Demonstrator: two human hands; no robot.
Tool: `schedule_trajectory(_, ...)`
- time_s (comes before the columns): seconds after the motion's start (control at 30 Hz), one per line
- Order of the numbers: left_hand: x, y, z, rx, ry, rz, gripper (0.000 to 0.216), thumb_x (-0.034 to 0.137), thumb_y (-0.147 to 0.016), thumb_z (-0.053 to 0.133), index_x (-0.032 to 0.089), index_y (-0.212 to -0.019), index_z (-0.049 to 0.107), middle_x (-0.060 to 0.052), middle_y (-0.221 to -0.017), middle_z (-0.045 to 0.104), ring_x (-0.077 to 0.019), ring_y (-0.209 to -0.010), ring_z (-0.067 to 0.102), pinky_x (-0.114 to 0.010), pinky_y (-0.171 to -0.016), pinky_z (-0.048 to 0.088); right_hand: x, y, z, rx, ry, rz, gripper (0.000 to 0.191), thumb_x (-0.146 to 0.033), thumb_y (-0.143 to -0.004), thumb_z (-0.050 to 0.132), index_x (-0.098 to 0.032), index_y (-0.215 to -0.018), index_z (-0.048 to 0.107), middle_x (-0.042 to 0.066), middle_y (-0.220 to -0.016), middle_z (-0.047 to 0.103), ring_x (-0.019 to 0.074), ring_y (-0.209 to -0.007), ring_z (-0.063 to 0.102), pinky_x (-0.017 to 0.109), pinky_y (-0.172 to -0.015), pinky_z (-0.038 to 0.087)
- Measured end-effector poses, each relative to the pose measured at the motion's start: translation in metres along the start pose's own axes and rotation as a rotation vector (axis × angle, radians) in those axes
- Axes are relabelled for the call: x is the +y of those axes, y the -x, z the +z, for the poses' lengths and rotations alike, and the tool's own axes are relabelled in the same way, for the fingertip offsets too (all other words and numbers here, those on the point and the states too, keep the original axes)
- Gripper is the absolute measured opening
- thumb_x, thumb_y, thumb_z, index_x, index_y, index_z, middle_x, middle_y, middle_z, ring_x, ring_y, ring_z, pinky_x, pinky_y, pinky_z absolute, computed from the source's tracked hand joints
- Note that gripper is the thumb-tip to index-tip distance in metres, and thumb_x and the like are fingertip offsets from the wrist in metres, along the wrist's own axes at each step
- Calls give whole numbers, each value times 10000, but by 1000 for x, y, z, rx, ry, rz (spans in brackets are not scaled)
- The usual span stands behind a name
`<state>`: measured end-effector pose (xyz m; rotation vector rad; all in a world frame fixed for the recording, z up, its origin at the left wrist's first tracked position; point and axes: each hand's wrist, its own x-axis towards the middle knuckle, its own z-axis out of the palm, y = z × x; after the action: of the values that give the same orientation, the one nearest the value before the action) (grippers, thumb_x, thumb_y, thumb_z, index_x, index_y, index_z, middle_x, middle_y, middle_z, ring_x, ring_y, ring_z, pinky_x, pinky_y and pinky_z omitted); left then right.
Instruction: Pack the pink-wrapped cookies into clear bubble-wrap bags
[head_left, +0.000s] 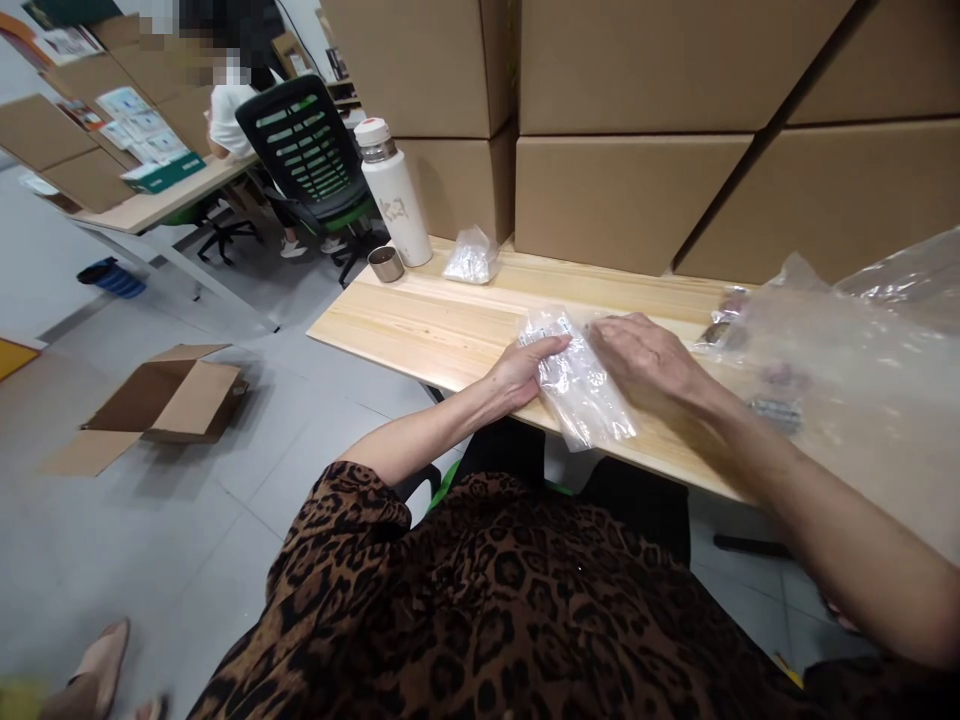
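A clear plastic bag (583, 395) with small metal parts inside lies flat on the wooden table (420, 320) near its front edge. My left hand (521, 368) rests on the bag's left edge, fingers stretched out flat on it. My right hand (645, 362) lies palm down over the bag's right side, fingers pressed onto the plastic. Neither hand lifts the bag.
A large clear plastic bag (855, 340) with dark small parts sits at the right. A white flask (394, 190), its steel cap (385, 264) and a small bag of parts (470, 257) stand at the back left. Stacked cardboard boxes (630, 190) line the rear. An open box (169, 395) lies on the floor; a person sits at another desk.
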<state>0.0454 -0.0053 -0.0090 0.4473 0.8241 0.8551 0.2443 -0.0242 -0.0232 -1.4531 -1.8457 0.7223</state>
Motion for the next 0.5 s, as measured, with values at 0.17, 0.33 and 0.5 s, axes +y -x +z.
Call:
schedule_trajectory(0.17,4,-3,-2,100,-22,12,158,-28,-827,737,107,-750,711,-49,-723,721,-146,-687,678,-370,-986,568,31,8,-42,86,622,121,237,-289,-922,575,-138,-837,736,287,-1168,707,454,-1276,578,727,-1130,384)
schedule_trajectory(0.33,-1,-5,1,163,-6,53,148,-25,-820,728,118,-791,709,-49,-763,730,-151,-708,678,-370,-970,573,-14,40,-17,199,426,-16,528,-441,-1040,467,-106,-1364,714,259,-1425,677,407,-1368,599,640,-1201,437)
schedule_trajectory(0.5,-6,-2,9,203,-8,96,202,21,-873,727,137,-731,641,-3,-692,648,-122,-689,624,-317,-917,549,-60,62,67,47,403,-121,769,-410,-942,574,-95,-1637,474,253,-1684,475,476,-1540,456,716,-1254,373)
